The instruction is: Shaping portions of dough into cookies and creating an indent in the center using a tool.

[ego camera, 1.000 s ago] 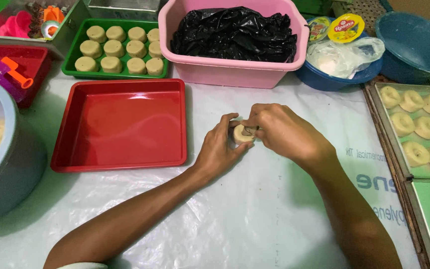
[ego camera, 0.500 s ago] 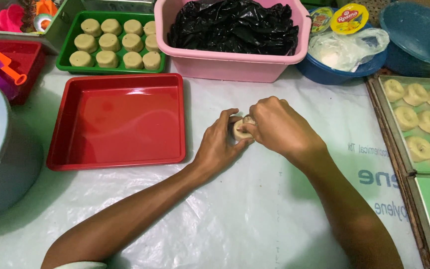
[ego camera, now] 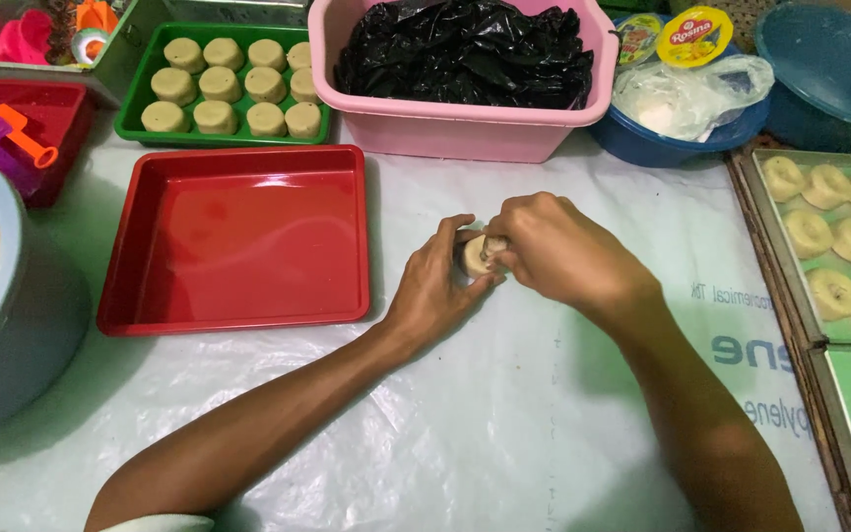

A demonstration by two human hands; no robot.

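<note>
Biggest thing first: the whole table is covered w/ a white plastic sheet, a bit wrinkled, some print on it at your right. At your far left there's a big grey-blue bowl w/ pale dough in it. At the back, middle, a pink tub lined w/ black plastic bag. In front of that & to the left sits a red square tray, nothing on it. Far right edge you've got a metal baking tray w/ rows of pale ring-shaped dough pieces. Back right: a blue bowl w/ a clear plastic bag in it, next to a blue lid or basin. Back left: a green tray w/ round dough pucks in rows, just beside a darker red tray holding an orange & purple plastic tool.

Now the hands, approx center of the sheet, just right of the red square tray. Your left hand cups a small dough piece from the left, fingers curled round it. Your right hand comes in from the right, fingertips pinched on the top/side of that same piece. So both are closed on the dough, which sits right between them, low over the sheet; can't tell if it touches the sheet
</note>
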